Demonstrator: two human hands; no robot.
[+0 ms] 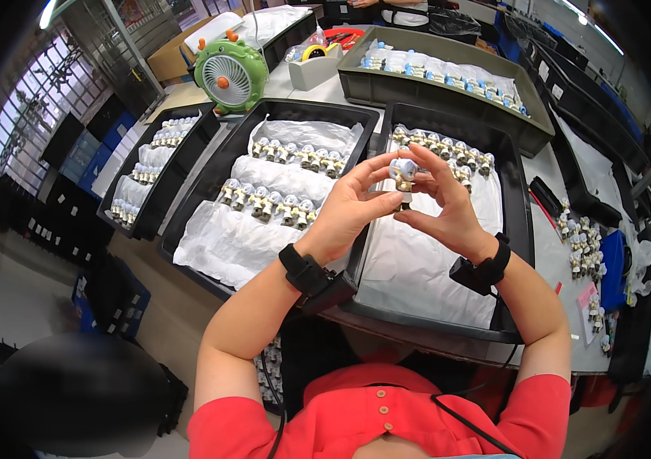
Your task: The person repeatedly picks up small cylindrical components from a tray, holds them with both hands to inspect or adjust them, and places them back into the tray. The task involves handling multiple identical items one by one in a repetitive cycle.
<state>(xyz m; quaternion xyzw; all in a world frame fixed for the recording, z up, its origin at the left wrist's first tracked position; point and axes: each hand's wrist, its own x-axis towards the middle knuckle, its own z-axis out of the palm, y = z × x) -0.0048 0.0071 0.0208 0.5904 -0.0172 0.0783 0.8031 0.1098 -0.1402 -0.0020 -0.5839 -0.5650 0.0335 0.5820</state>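
Between my two hands I hold up a small painted figurine (403,174) with a pale blue-white head and a cream and gold body. My left hand (356,203) pinches it from the left with thumb and fingers. From the right, my right hand (448,203) curls round it, fingertips at its top and thumb near its base. Both hands are over a black tray (510,252) lined with white paper. Rows of similar figurines (448,149) stand at that tray's far end, partly hidden behind my fingers.
To the left, another black tray (180,243) and a narrower one (141,226) hold rows of figurines between paper sheets. An olive bin (448,99) with blue-topped figurines stands behind. A green fan (231,73) and a tape dispenser (315,70) are farther back. Loose figurines (585,249) lie at right.
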